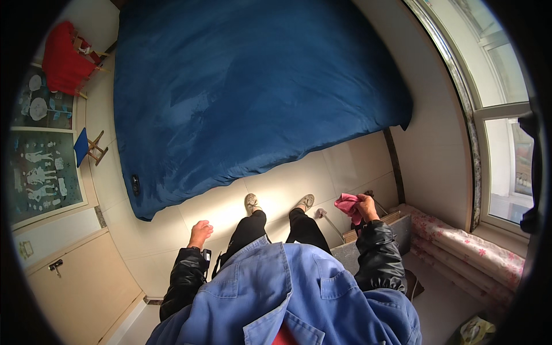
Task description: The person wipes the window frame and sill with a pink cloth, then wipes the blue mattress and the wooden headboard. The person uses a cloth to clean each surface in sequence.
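A crumpled pink cloth (348, 207) hangs from my right hand (367, 208), whose fingers are closed around it. That hand is out to the right, above a grey panel-like piece (404, 233) with thin metal legs. On the other side my left hand (200, 233) is held in the air over the pale floor, holding nothing, with its fingers loosely apart. Beyond both hands lies a large bed with a dark blue cover (247, 98). A small black object (135, 185) rests on the cover's near left corner.
A blue folding stool (89, 148) and a red-draped piece of furniture (66, 57) stand along the left wall. Nearer on that side is a cream door (80, 287). To the right are a window (509, 167) and a floral curtain (460, 244). A bag (476, 330) sits at lower right.
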A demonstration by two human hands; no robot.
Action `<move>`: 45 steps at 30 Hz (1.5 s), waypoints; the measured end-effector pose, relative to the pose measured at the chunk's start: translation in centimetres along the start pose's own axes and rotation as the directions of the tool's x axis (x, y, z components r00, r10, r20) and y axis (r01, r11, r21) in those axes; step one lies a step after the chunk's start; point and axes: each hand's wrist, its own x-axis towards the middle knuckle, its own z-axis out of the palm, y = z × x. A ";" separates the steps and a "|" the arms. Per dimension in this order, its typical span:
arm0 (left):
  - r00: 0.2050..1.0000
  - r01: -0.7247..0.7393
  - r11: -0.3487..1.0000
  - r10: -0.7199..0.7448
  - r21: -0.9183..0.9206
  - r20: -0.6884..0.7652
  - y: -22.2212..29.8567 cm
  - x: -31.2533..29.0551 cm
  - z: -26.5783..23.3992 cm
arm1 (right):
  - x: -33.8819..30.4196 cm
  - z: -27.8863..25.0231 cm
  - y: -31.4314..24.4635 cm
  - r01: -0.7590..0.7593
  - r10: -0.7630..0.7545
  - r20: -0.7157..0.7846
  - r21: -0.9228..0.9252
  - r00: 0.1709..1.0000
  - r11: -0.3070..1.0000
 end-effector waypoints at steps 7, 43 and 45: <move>0.991 -0.119 0.961 0.098 0.251 0.093 8.5 -1.3 11.6 | -3.6 -7.8 6.5 0.039 -0.019 -0.040 0.586 0.999 0.809; 0.941 -0.230 0.828 0.056 0.511 0.333 43.3 11.4 52.5 | 12.0 -58.4 9.1 0.120 -0.252 -0.968 -0.251 -0.009 0.961; 0.954 -0.218 0.845 0.078 0.488 0.290 44.2 11.9 52.7 | 14.8 -62.1 10.3 -0.037 -0.313 -0.949 -0.314 0.040 0.949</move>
